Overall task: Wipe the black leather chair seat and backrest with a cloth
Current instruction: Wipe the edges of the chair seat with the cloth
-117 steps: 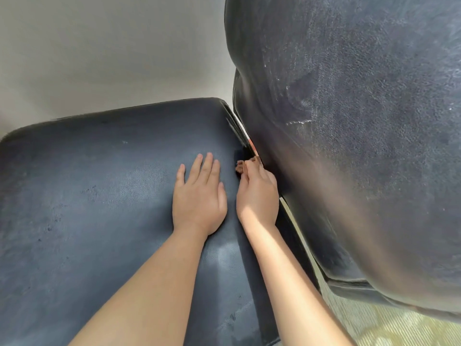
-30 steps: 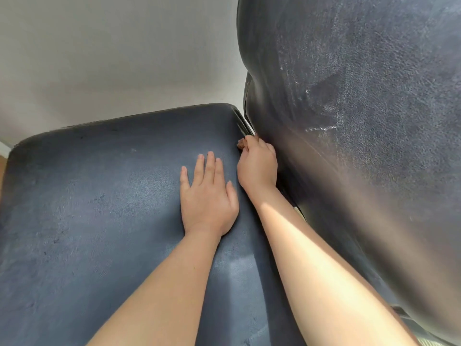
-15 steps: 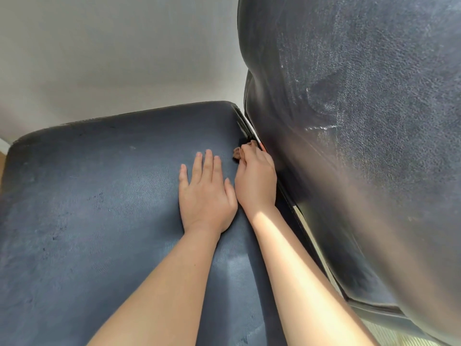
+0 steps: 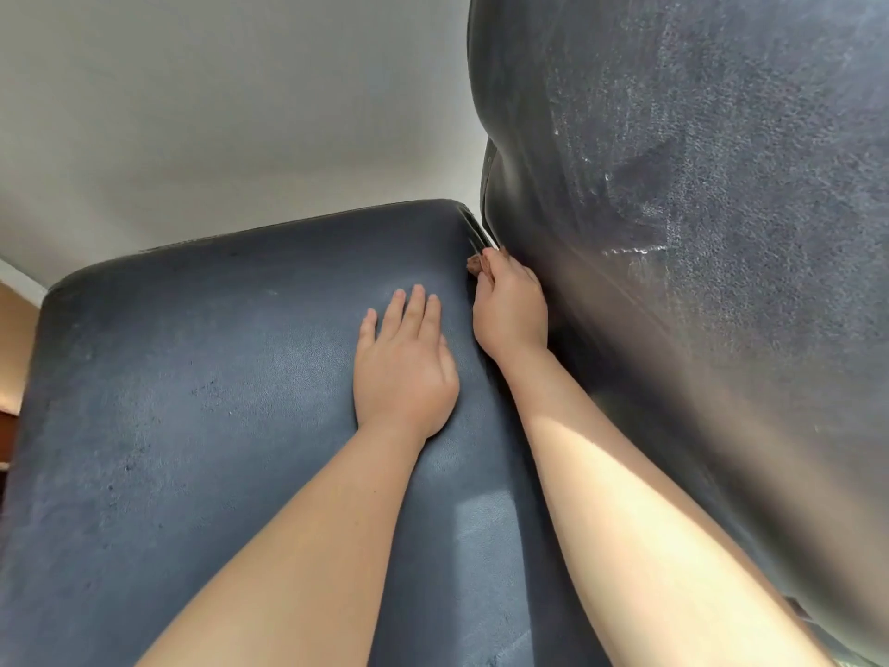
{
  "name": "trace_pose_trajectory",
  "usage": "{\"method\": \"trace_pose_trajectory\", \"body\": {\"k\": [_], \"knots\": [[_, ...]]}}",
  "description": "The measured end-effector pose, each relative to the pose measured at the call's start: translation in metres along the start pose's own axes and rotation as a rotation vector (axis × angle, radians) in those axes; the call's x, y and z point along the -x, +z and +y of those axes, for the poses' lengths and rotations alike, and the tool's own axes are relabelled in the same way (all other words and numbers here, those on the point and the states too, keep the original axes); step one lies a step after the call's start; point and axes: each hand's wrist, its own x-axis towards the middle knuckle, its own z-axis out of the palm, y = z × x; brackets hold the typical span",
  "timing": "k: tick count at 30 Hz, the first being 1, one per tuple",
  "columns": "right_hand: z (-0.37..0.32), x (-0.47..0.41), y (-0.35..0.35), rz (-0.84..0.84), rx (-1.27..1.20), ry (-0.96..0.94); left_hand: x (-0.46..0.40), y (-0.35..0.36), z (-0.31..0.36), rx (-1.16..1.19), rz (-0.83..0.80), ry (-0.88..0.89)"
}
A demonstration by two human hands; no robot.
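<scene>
A: Since half a second ago, the right hand (image 4: 510, 308) is being pushed further up the crease toward the far corner; the left hand (image 4: 404, 363) is being kept where it was.

B: Left side first. What is being noted?

A: The seat (image 4: 192, 402) is being pressed by the left hand, palm flat, fingers straight, nothing held. Probably the cushion is being pushed down so the gap is being opened.

B: And moving right?

A: A small brown cloth (image 4: 475, 266) is being pinched in the curled fingers of the right hand; only a scrap is being shown at the fingertips. It is being worked into the seam where the seat is meeting the backrest (image 4: 697, 233).

B: The backrest itself?

A: Pale streaks are being shown across it; it is likely being left for later.
</scene>
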Motion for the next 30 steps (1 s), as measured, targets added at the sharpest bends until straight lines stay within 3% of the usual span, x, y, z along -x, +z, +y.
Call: {"method": "trace_pose_trajectory", "body": {"k": [8,11,15,23,30], "knots": [[0.001,0.046,-0.019,-0.006,0.053,-0.109,-0.002,-0.006,-0.010,-0.058,-0.090,-0.025],[0.000,0.039,-0.016,-0.034,0.059,-0.062,-0.006,-0.007,-0.020,-0.049,-0.108,0.029],[-0.002,0.020,-0.003,-0.001,0.063,-0.012,-0.008,-0.011,-0.036,-0.047,-0.087,0.113],[-0.009,-0.019,0.006,-0.055,0.039,0.016,-0.008,-0.005,-0.036,-0.040,0.008,0.100],[-0.007,0.028,-0.005,0.029,-0.004,-0.061,-0.008,-0.002,-0.035,-0.022,0.035,0.096]]}}
